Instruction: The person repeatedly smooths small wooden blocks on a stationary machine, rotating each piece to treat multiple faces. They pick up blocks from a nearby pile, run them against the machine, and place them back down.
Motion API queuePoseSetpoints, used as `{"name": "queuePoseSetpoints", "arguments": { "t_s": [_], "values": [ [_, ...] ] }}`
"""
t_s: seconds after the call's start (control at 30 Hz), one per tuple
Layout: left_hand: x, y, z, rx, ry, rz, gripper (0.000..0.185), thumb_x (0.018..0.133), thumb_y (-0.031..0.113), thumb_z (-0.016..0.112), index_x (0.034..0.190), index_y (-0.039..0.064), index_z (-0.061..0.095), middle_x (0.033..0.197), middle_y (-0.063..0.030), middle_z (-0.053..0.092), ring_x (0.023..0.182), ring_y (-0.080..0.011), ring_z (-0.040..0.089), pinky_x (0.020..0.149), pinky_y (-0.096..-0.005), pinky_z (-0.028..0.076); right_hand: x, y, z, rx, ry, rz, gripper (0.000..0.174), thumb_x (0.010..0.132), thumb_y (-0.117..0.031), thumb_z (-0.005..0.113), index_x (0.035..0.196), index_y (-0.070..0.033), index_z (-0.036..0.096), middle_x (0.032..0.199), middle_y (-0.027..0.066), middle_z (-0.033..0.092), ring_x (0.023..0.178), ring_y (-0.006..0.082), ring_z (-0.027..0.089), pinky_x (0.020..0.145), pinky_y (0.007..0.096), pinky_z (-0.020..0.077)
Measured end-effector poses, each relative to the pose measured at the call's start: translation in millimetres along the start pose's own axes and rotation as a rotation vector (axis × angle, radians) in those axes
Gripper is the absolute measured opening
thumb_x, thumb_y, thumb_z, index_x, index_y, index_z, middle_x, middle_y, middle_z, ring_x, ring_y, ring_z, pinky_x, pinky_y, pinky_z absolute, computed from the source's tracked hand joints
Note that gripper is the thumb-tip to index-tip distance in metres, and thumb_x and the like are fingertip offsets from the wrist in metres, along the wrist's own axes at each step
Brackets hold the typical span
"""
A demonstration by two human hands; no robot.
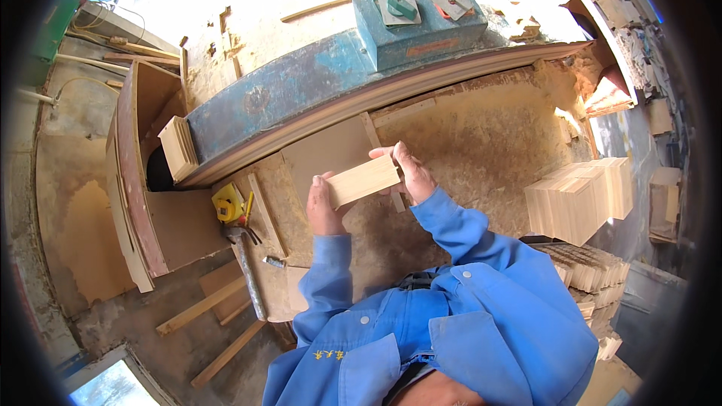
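A short, flat piece of pale wood (pixel 364 181) spans the space between my two hands, held up in front of my chest. My left hand (pixel 325 206) grips its left end, thumb along the edge. At the right end, the fingers and thumb of my right hand (pixel 413 172) close around it. Below and beyond the wood lies the worn worktop (pixel 485 124) of a blue-painted machine (pixel 271 90). A long strip of stacked wood (pixel 333 124) runs along the machine's near side.
A switch box (pixel 420 25) with two rotary switches tops the machine. Stacked wood pieces (pixel 569 203) stand at the right, with further stacks (pixel 592 276) below. At the left are a claw hammer (pixel 248 270), a yellow tape measure (pixel 228 210) and a wooden box (pixel 149 180). Thin boards (pixel 179 149) sit at the strip's left end.
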State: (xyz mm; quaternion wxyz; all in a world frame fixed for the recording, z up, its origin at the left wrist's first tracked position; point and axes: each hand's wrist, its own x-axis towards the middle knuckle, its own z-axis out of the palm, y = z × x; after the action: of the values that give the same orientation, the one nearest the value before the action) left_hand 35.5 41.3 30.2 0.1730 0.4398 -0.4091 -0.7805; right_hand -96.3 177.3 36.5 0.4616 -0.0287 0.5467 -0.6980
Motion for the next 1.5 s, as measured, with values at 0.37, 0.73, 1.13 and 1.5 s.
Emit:
{"name": "queuePoseSetpoints", "arguments": {
  "t_s": [0.37, 0.73, 1.13, 1.5],
  "values": [
    [11.4, 17.0, -37.2, 0.247, -0.266, 0.047, 0.061, 0.09, 0.02, 0.06, 0.144, 0.001, 0.039, 0.129, -0.0122, 0.053, 0.11, -0.022, 0.06, 0.087, -0.0333, 0.054, -9.3, 41.1, -4.0, -0.194, -0.186, 0.034, 0.059, 0.09, -0.032, 0.065, 0.139, -0.007, 0.043, 0.12, 0.0107, 0.054, 0.107, 0.0189, 0.055, 0.084, 0.035, 0.0538],
    [18.3, 12.4, -33.4, 0.208, -0.2, 0.072, 0.054, 0.093, 0.034, 0.054, 0.138, 0.006, 0.048, 0.124, -0.013, 0.057, 0.107, -0.0266, 0.062, 0.077, -0.0402, 0.059, 4.2, 55.9, 1.2, -0.187, -0.116, -0.049, 0.041, 0.095, -0.028, 0.059, 0.132, -0.014, 0.049, 0.122, 0.0092, 0.055, 0.105, 0.0198, 0.057, 0.074, 0.0343, 0.0574],
    [40.8, 9.4, -43.5, 0.33, 0.008, 0.097, 0.046, 0.096, 0.047, 0.054, 0.111, 0.005, 0.066, 0.098, -0.009, 0.064, 0.08, -0.0209, 0.065, 0.058, -0.0338, 0.056, 12.2, 55.4, -1.5, -0.532, -0.028, -0.278, 0.042, 0.099, -0.04, 0.054, 0.129, -0.012, 0.053, 0.114, 0.0127, 0.06, 0.102, 0.0228, 0.061, 0.082, 0.0383, 0.0552],
    [62.3, 43.1, -12.9, 1.072, 0.061, 0.1, 0.077, 0.091, 0.069, 0.044, 0.103, -0.002, 0.069, 0.085, -0.0227, 0.068, 0.084, -0.0318, 0.065, 0.08, -0.0394, 0.049, -8.1, 63.2, 14.8, -0.863, 0.045, -0.456, 0.058, 0.084, -0.018, 0.068, 0.138, -0.011, 0.048, 0.132, 0.0176, 0.054, 0.117, 0.033, 0.058, 0.096, 0.0391, 0.0488]
  ]
}}
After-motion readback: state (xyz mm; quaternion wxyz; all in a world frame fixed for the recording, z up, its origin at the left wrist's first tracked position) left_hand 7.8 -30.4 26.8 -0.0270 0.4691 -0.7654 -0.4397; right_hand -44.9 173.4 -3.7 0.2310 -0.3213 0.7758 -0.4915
